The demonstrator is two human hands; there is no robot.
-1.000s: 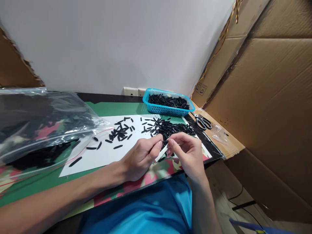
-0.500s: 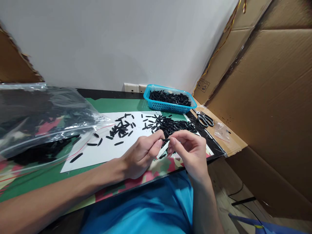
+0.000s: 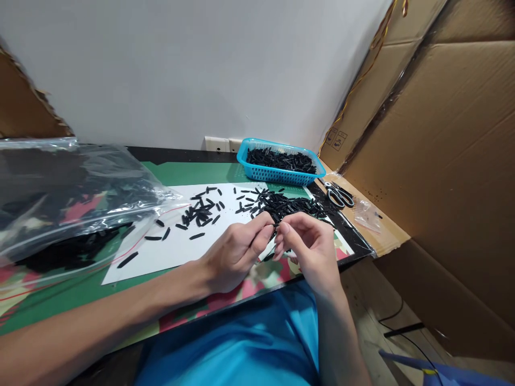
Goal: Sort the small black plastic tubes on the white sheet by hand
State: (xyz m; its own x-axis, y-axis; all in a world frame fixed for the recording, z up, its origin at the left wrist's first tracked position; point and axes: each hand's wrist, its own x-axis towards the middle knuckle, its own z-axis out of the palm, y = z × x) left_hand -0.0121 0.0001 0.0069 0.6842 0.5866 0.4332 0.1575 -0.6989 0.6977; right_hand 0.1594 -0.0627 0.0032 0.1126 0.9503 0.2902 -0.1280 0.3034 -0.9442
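Observation:
My left hand [image 3: 239, 252] is closed, with thumb and forefinger pinching a small black strip [image 3: 276, 225]. From the other side, the thumb and fingertips of my right hand [image 3: 308, 246] pinch the same strip, most of which the fingers hide. Just beyond my hands lies a heap of black strips [image 3: 292, 205] on white paper [image 3: 161, 254]. A smaller scattered group of black strips [image 3: 200, 209] lies on the paper to the left.
A blue basket [image 3: 277, 178] full of black pieces stands at the back by the wall. Scissors [image 3: 340, 195] and a small clear bag [image 3: 367, 214] lie at the right. A large zip bag [image 3: 116, 182] holding black pieces lies at the left. Cardboard [image 3: 442, 161] walls the right side.
My right hand has moved slightly left and up, closer to my left hand. Less of the black strip shows between the fingers.

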